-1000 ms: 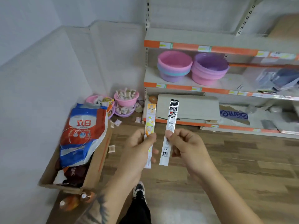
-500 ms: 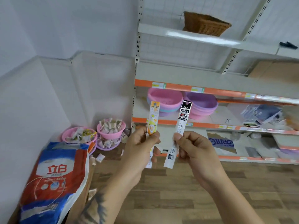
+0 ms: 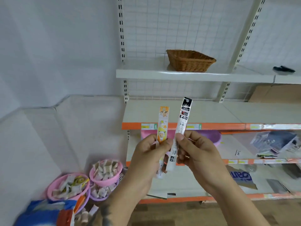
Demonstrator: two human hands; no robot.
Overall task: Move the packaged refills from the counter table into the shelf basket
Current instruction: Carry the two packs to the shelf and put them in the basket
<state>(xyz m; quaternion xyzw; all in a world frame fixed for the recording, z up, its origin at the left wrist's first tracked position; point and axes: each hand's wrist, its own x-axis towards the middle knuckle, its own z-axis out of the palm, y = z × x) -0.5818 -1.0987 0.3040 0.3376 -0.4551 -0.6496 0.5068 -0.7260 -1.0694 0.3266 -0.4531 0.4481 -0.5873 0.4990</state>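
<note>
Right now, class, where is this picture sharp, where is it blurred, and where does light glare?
Head view: sharp on the wicker basket and both refill packs; blurred at the lower left on the pink bowls; glare on the white shelf edge; shelf uprights bow from the wide lens.

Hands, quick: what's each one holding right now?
Left hand: closed, pinching the orange refill pack.
Right hand: closed, pinching the black-and-white refill pack.
</note>
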